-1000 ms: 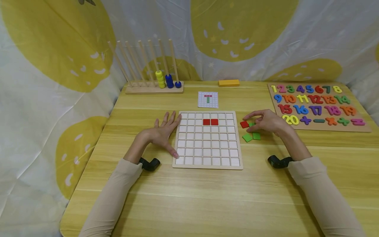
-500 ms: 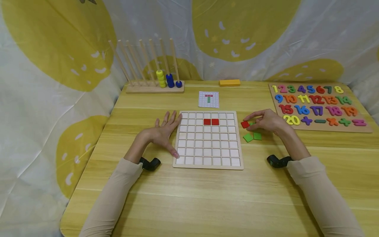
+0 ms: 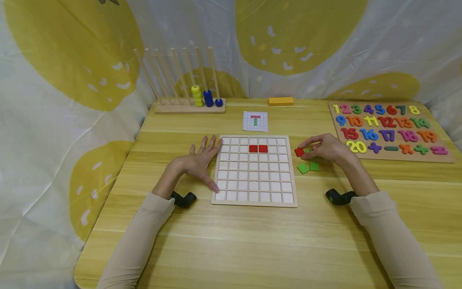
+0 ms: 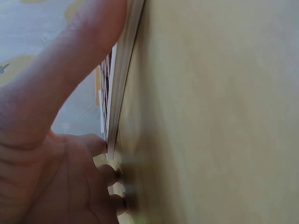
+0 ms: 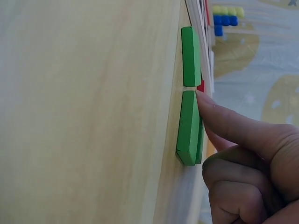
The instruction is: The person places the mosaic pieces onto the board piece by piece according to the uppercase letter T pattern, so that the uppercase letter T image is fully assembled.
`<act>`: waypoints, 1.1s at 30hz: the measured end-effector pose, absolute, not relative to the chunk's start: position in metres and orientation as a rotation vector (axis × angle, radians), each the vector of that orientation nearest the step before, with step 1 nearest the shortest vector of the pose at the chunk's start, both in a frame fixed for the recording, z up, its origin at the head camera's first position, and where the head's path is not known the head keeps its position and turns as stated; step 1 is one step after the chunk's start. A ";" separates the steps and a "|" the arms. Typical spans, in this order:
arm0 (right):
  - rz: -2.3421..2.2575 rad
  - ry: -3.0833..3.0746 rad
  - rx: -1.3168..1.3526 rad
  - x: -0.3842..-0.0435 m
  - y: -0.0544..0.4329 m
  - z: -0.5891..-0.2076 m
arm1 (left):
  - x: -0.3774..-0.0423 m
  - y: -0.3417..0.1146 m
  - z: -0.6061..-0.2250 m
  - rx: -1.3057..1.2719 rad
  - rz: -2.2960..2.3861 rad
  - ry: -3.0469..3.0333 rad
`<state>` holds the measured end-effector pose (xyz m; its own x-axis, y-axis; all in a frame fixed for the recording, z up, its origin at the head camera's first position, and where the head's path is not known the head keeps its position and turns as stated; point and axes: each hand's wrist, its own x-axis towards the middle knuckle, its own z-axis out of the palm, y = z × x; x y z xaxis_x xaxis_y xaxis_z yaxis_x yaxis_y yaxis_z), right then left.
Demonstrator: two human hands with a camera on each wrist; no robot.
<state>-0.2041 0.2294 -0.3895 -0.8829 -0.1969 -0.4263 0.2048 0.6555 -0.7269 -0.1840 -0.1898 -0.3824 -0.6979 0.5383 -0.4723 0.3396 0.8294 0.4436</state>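
The work is laid out on a pale, wood-grained tabletop (image 3: 252, 249), closed in at the back and left by white fabric (image 3: 216, 24) printed with large yellow fruit shapes. A square red tile (image 3: 299, 153), thin and evenly coloured, is seen just beyond the right side of the wooden grid board (image 3: 254, 204); it is pinched between thumb and forefinger by the right grip (image 3: 326, 147), though whether it is raised from the wood cannot be told. Green tiles (image 3: 303, 168) of like shape are grouped beside it, one of them partly hidden by the fingers. The board's left edge is touched by the left grip (image 3: 197, 162), its fingers and thumb spread wide. In the board, seven rows of white squares are framed, and two red squares (image 3: 258, 149) are set side by side in the second row from the far edge. Beyond it are placed a card (image 3: 255, 126) printed with a red-and-green T, an orange block (image 3: 280, 101), and a rod stand (image 3: 173, 109) on which yellow beads (image 3: 197, 96) and blue beads (image 3: 208, 98) are threaded. At the far right, coloured numerals and signs are held on a number board (image 3: 447, 158).
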 end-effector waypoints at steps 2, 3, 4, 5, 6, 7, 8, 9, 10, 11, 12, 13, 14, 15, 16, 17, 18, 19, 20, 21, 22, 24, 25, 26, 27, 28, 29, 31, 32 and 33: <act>-1.130 2.404 0.003 -0.204 0.229 -0.389 | -0.184 -0.190 -0.382 0.642 0.435 2.400; -1.126 2.406 0.000 -0.204 0.228 -0.389 | -0.184 -0.190 -0.382 0.642 0.437 2.400; -1.123 2.409 -0.004 -0.204 0.228 -0.389 | -0.184 -0.190 -0.382 0.641 0.439 2.398; -1.121 2.410 -0.008 -0.204 0.228 -0.388 | -0.184 -0.191 -0.382 0.641 0.440 2.397; -1.115 2.416 -0.013 -0.204 0.227 -0.388 | -0.184 -0.191 -0.382 0.641 0.441 2.397; -1.107 2.424 -0.019 -0.204 0.227 -0.388 | -0.184 -0.191 -0.382 0.639 0.443 2.396; -1.100 2.432 -0.024 -0.204 0.226 -0.387 | -0.184 -0.191 -0.383 0.637 0.444 2.397; -1.097 2.440 -0.027 -0.204 0.226 -0.387 | -0.184 -0.191 -0.383 0.639 0.444 2.398; -1.092 2.451 -0.027 -0.204 0.225 -0.387 | -0.183 -0.191 -0.382 0.639 0.443 2.398; -1.086 2.462 -0.027 -0.205 0.224 -0.387 | -0.183 -0.191 -0.382 0.638 0.442 2.398; -1.084 2.473 -0.027 -0.205 0.223 -0.386 | -0.183 -0.191 -0.382 0.638 0.440 2.399; -1.084 2.483 -0.023 -0.206 0.222 -0.385 | -0.183 -0.191 -0.382 0.636 0.440 2.399; -1.086 2.490 -0.018 -0.207 0.221 -0.384 | -0.183 -0.191 -0.382 0.638 0.442 2.399; -1.092 2.499 -0.012 -0.207 0.219 -0.383 | -0.183 -0.191 -0.382 0.637 0.442 2.399; -1.098 2.509 -0.009 -0.208 0.216 -0.382 | -0.183 -0.191 -0.382 0.634 0.442 2.398; -1.110 2.514 -0.008 -0.209 0.214 -0.381 | -0.183 -0.191 -0.382 0.633 0.442 2.398; -1.125 2.517 -0.009 -0.210 0.211 -0.380 | -0.183 -0.191 -0.382 0.633 0.444 2.397; -1.137 2.521 -0.009 -0.211 0.208 -0.379 | -0.183 -0.191 -0.382 0.632 0.445 2.397; -1.150 2.523 -0.012 -0.212 0.204 -0.378 | -0.183 -0.191 -0.382 0.634 0.446 2.397; -1.168 2.522 -0.016 -0.213 0.200 -0.377 | -0.183 -0.191 -0.382 0.634 0.444 2.398; -1.181 2.516 -0.019 -0.214 0.195 -0.376 | -0.183 -0.192 -0.382 0.634 0.444 2.399; -1.196 2.508 -0.027 -0.216 0.184 -0.373 | -0.183 -0.192 -0.382 0.636 0.443 2.402; -1.196 2.508 -0.035 -0.217 0.179 -0.372 | -0.183 -0.192 -0.383 0.636 0.444 2.404; -1.195 2.507 -0.042 -0.218 0.173 -0.371 | -0.183 -0.192 -0.383 0.638 0.444 2.405; -1.196 2.503 -0.048 -0.219 0.167 -0.370 | -0.182 -0.192 -0.382 0.637 0.444 2.406; -1.200 2.497 -0.057 -0.220 0.161 -0.369 | -0.182 -0.192 -0.382 0.638 0.444 2.406; -1.204 2.493 -0.071 -0.221 0.155 -0.368 | -0.182 -0.192 -0.382 0.641 0.445 2.406; -1.224 2.478 -0.091 -0.223 0.145 -0.368 | -0.182 -0.191 -0.382 0.642 0.448 2.405; -1.238 2.466 -0.095 -0.224 0.140 -0.369 | -0.182 -0.191 -0.382 0.645 0.449 2.405; -1.253 2.456 -0.100 -0.225 0.135 -0.369 | -0.182 -0.191 -0.382 0.644 0.449 2.404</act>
